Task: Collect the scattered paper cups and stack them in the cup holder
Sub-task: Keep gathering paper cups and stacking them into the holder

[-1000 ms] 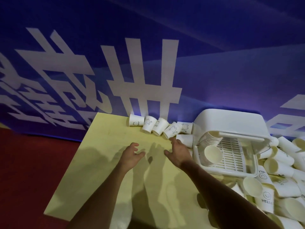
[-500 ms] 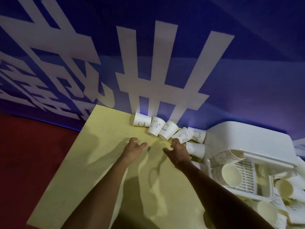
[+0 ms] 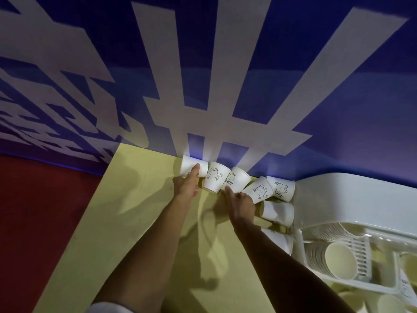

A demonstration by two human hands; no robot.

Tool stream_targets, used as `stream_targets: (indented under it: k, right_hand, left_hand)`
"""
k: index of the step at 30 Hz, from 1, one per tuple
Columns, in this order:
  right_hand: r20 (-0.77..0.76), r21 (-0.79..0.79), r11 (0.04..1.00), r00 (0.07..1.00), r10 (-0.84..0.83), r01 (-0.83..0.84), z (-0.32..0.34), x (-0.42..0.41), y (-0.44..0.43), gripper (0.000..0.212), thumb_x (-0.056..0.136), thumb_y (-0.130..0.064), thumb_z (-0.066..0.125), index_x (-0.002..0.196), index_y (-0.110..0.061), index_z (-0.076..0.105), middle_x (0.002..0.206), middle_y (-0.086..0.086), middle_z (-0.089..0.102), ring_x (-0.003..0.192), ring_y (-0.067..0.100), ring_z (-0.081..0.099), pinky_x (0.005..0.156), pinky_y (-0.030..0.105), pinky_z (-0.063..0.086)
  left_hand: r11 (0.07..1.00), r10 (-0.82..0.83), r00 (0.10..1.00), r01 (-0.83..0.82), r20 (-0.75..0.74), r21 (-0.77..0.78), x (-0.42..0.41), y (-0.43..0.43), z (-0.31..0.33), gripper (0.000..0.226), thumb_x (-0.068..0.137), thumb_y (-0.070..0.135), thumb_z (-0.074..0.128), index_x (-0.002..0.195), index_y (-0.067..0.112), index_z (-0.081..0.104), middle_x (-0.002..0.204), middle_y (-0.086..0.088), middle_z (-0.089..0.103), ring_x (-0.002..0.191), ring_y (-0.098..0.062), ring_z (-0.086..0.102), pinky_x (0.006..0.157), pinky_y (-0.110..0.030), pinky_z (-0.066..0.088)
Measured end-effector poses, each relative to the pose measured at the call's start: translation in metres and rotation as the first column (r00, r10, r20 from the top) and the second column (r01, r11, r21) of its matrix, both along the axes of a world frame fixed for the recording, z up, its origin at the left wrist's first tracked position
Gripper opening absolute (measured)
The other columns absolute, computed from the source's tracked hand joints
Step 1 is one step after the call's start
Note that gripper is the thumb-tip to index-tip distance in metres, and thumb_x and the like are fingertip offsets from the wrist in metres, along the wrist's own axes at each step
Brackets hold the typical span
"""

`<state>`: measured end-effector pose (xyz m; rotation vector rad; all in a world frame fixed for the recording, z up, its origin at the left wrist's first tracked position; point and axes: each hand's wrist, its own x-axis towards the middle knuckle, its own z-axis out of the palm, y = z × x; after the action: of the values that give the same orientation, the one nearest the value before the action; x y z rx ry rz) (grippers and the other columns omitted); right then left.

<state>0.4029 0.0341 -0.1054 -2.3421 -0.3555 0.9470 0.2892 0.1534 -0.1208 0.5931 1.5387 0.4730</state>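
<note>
My hands have reached twelve o'clock: left hand [image 3: 186,186] straight-fingered on the end cup [image 3: 191,168], right hand [image 3: 240,204] touching the bear cup [image 3: 239,180] (grip unclear). Light, crushable paper; I'd take the sidewalls gently.

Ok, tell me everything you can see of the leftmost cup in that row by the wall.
The leftmost cup is white paper, apparently lying on its side on the yellow table at the foot of the blue wall. The left hand lays its index finger across it, hiding part of a dark print. The bunny cup abuts its right side.
</note>
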Motion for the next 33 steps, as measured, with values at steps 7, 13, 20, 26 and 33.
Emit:
stream_targets:
  k: [7, 13, 20, 26, 33]
  right_hand:
    - [-0.121, 0.093, 0.979, 0.978, -0.169, 0.181, -0.014, -0.004, 0.000, 0.035, 0.084, -0.053, 0.068, 0.100, -0.022, 0.071, 0.092, -0.005, 0.073, 0.087, 0.016, 0.067, 0.089, 0.043, 0.055]
    - [-0.167, 0.160, 0.976, 0.978, -0.124, 0.151, -0.003, -0.001, -0.008, 0.034, 0.083, -0.050, 0.071, 0.101, -0.022, 0.074, 0.089, -0.008, 0.074, 0.083, 0.010, 0.069, 0.082, 0.037, 0.058]
    - [-0.215, 0.260, 0.963, 0.977, -0.018, 0.074, 0.012, -0.004, -0.041, 0.031, 0.082, -0.051, 0.072, 0.104, -0.029, 0.071, 0.088, -0.008, 0.076, 0.081, 0.009, 0.072, 0.069, 0.027, 0.055]
    - [-0.070, 0.216, 0.976, 0.997, 0.039, -0.023, 0.035, -0.010, -0.069, 0.046, 0.073, -0.065, 0.071, 0.092, -0.024, 0.069, 0.082, -0.008, 0.071, 0.077, 0.010, 0.065, 0.065, 0.028, 0.049]
    - [-0.001, 0.268, 0.961, 0.998, 0.070, -0.068, 0.065, -0.008, -0.107, 0.037, 0.075, -0.057, 0.074, 0.094, -0.026, 0.069, 0.073, -0.010, 0.069, 0.066, 0.009, 0.062, 0.061, 0.030, 0.050]
  left_hand:
    - [0.971, 0.227, 0.973, -0.223, 0.041, -0.083, 0.018, 0.018, -0.009, 0.075, 0.073, 0.053, 0.080, 0.124, 0.007, 0.050, 0.110, -0.014, 0.068, 0.081, -0.024, 0.070, 0.052, -0.027, 0.049]
    - [0.962, 0.267, 0.963, -0.264, 0.031, -0.069, 0.012, 0.017, -0.008, 0.066, 0.078, 0.044, 0.079, 0.126, 0.008, 0.051, 0.116, -0.011, 0.067, 0.087, -0.021, 0.069, 0.063, -0.029, 0.052]
    - [0.977, 0.207, 0.978, -0.206, -0.017, 0.055, -0.011, -0.013, 0.010, 0.048, 0.078, 0.043, 0.075, 0.110, 0.011, 0.059, 0.102, -0.005, 0.068, 0.090, -0.023, 0.067, 0.071, -0.031, 0.052]
    - [0.980, 0.092, 0.995, -0.098, 0.040, 0.175, -0.031, -0.048, 0.035, 0.023, 0.084, 0.036, 0.072, 0.085, 0.020, 0.056, 0.086, 0.002, 0.065, 0.083, -0.020, 0.063, 0.073, -0.030, 0.045]
    - [0.961, -0.211, 0.966, 0.177, 0.151, 0.213, -0.041, -0.089, 0.060, 0.037, 0.082, 0.041, 0.073, 0.106, 0.019, 0.055, 0.101, 0.004, 0.068, 0.093, -0.015, 0.067, 0.075, -0.031, 0.044]
